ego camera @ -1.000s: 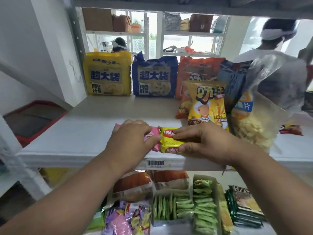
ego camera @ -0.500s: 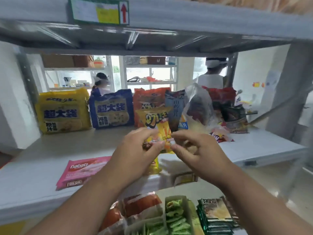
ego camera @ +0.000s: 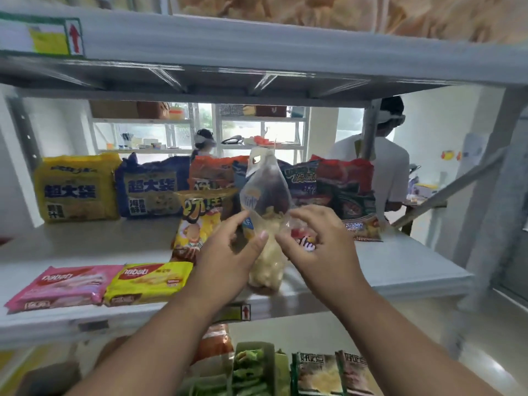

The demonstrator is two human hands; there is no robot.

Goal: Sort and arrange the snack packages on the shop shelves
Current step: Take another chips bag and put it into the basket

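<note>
The white shelf (ego camera: 85,250) carries a pink wafer pack (ego camera: 65,284) at its front edge, a yellow wafer pack (ego camera: 151,281) touching it on the right, and large noodle bags (ego camera: 77,190) behind.

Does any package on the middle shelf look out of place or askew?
Yes. The clear chip bag stands alone, upright in front of the row, between both hands. The small red packet behind the right hand lies loose.

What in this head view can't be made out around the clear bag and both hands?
- Clear chip bag: lower part hidden behind left hand.
- Right hand: contact with the bag unclear; fingers blurred.
- Small red packet: label covered by the right hand.
- Shelf tag: blurred, unreadable.
</note>
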